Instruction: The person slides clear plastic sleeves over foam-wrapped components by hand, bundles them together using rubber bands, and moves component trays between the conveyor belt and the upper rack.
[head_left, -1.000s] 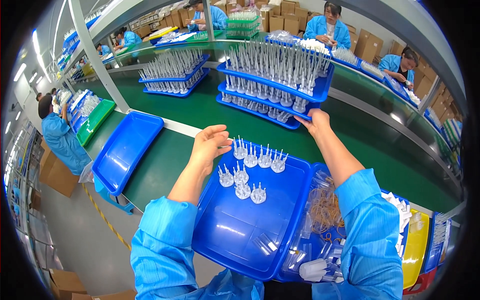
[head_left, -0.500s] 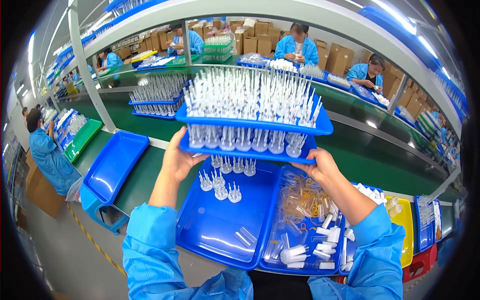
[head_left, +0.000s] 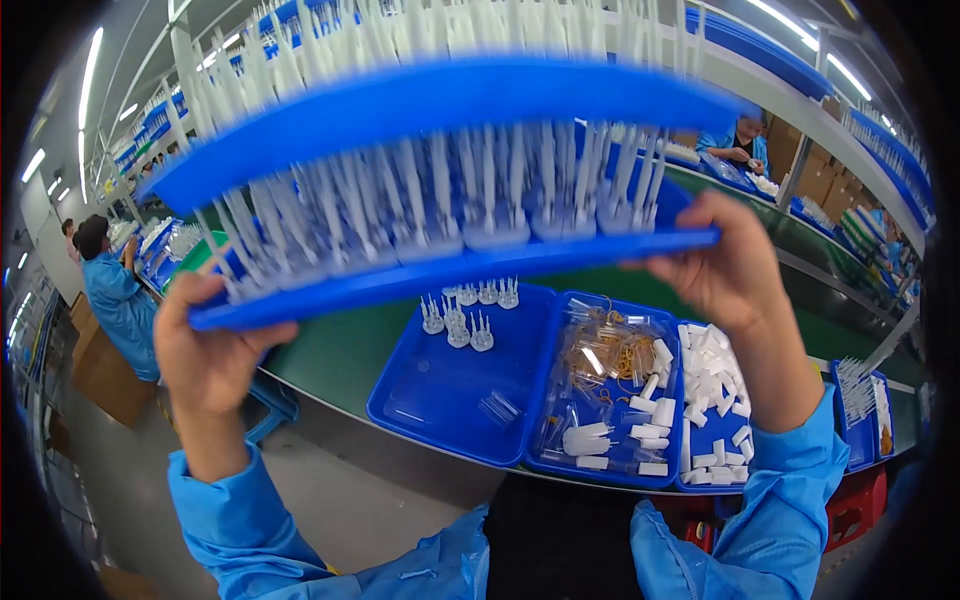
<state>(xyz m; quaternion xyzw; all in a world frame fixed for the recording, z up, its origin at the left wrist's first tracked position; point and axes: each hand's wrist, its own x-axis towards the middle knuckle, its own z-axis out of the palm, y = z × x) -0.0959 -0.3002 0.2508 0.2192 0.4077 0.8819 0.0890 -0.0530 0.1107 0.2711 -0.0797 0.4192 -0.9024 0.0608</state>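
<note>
Two stacked blue trays are lifted in front of me, tilted and blurred by motion. My left hand (head_left: 212, 350) grips the left end of the lower blue tray (head_left: 460, 272), and my right hand (head_left: 728, 265) clasps its right end. In the lower tray stand rows of clear round-based parts (head_left: 495, 215) with thin upright stems. Resting above them is the upper blue tray (head_left: 450, 100), which bears many white upright sticks (head_left: 420, 35). Below, on the bench, a blue tray (head_left: 425, 405) contains several stemmed clusters (head_left: 457, 330) and a few clear tubes (head_left: 498, 407).
Beside that tray, another blue tray (head_left: 560, 470) contains yellowish bands (head_left: 635, 362), clear tubes and white caps. A third tray holds white pieces (head_left: 715, 375). A green conveyor (head_left: 350, 345) runs behind. Co-workers sit at far left (head_left: 118, 290) and far right (head_left: 738, 148). A metal shelf frame rises overhead.
Both hands have raised the stacked trays toward me and up, the left hand moving left and the right hand right. The view has shifted too.
</note>
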